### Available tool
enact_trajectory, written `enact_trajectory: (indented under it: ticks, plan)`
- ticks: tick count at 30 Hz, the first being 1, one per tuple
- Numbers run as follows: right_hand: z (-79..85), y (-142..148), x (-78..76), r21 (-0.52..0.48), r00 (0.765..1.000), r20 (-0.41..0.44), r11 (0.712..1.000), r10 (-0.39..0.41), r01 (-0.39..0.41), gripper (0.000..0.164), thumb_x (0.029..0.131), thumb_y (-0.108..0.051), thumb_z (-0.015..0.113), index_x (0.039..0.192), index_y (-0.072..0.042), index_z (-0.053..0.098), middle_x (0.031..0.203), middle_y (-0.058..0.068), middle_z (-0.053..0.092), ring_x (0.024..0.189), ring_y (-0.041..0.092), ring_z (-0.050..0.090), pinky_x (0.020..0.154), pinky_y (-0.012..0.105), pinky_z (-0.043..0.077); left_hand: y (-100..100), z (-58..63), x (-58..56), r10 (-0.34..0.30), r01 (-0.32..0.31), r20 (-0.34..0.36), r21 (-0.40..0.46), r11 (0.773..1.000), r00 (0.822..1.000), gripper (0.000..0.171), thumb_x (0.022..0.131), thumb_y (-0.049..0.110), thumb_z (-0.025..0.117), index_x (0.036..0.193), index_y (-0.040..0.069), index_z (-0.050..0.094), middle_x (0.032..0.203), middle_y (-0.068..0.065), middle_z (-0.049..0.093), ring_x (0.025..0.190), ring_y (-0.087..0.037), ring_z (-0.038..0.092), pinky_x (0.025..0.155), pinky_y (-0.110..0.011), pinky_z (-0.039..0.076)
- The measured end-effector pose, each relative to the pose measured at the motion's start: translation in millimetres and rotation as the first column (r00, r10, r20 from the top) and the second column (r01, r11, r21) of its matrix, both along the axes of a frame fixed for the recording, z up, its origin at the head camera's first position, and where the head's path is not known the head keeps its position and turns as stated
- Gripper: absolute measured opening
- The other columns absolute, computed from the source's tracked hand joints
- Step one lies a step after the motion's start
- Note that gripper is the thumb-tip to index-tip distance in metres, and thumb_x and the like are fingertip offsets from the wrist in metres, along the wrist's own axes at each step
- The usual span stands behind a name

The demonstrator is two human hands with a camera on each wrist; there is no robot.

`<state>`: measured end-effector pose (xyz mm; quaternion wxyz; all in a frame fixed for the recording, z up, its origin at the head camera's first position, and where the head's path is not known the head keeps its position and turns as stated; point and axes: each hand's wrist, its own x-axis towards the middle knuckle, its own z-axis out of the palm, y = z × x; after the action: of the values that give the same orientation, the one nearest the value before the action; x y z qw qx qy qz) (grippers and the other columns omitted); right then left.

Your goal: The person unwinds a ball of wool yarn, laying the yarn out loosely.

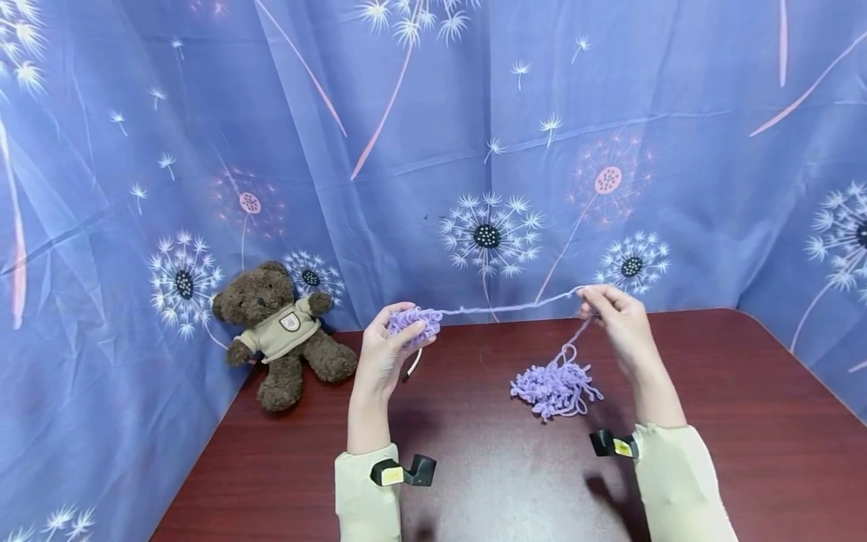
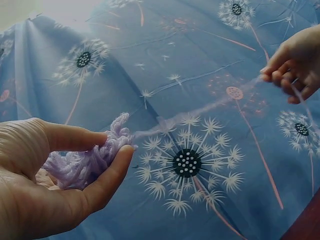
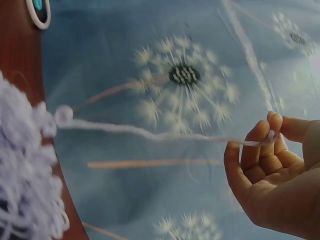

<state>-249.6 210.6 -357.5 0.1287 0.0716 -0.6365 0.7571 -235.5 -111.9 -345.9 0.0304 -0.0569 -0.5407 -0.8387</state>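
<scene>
My left hand (image 1: 386,350) is raised at the middle of the view and pinches a small looped bundle of lilac yarn (image 2: 82,162) between thumb and fingers. From that bundle a strand of yarn (image 1: 504,309) stretches across to my right hand (image 1: 619,324), whose thumb and fingertips pinch it. Past the right fingers the strand runs down to a loose, tangled lilac yarn pile (image 1: 554,390) over the table. In the right wrist view the strand (image 3: 130,129) crosses the curled fingers, and the yarn pile fills the left edge.
A brown teddy bear (image 1: 284,331) in a beige shirt sits at the table's back left. Behind the dark red table (image 1: 488,467) hangs a blue dandelion-print curtain (image 1: 433,150). A thin white curved thing (image 1: 415,364) shows just beyond my left hand, partly hidden.
</scene>
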Motion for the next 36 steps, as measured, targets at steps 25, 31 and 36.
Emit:
enact_trajectory:
  ticks: [25,31,36]
  plan:
    - [-31.0,45.2,-11.2,0.026,0.986,0.116,0.992,-0.122,0.12,0.023,0.098,-0.02,0.059,0.081,-0.031,0.071,0.07,-0.018,0.064,0.066,-0.004,0.061,0.066,0.009,0.049,-7.2,-2.4,-13.3,0.023,-0.023,-0.001,0.021,1.0,1.0,0.026,0.089,-0.012,0.057,0.112,-0.001,0.056,0.097,-0.004,0.06,0.082,-0.013,0.066,0.07,-0.027,0.062]
    - [-30.6,24.4,-16.5,0.268,0.988,0.083,0.958,-0.127,0.101,0.012,0.099,-0.021,0.057,0.097,-0.024,0.067,0.077,-0.03,0.062,0.075,-0.011,0.06,0.071,0.005,0.051,6.5,-3.0,-18.6,-0.029,0.03,-0.049,0.031,0.999,0.998,0.026,0.088,-0.015,0.054,0.107,0.002,0.058,0.091,-0.002,0.063,0.078,-0.012,0.066,0.071,-0.03,0.062]
    - [-18.3,-14.8,-9.8,0.48,0.993,0.03,0.873,-0.112,0.084,0.039,0.099,-0.03,0.056,0.129,-0.004,0.058,0.105,-0.015,0.07,0.095,-0.009,0.057,0.097,0.021,0.049,23.8,-2.9,-16.2,-0.098,0.098,-0.061,-0.005,0.995,0.993,0.026,0.088,-0.016,0.052,0.109,-0.001,0.056,0.089,0.0,0.064,0.079,-0.011,0.066,0.073,-0.03,0.062]
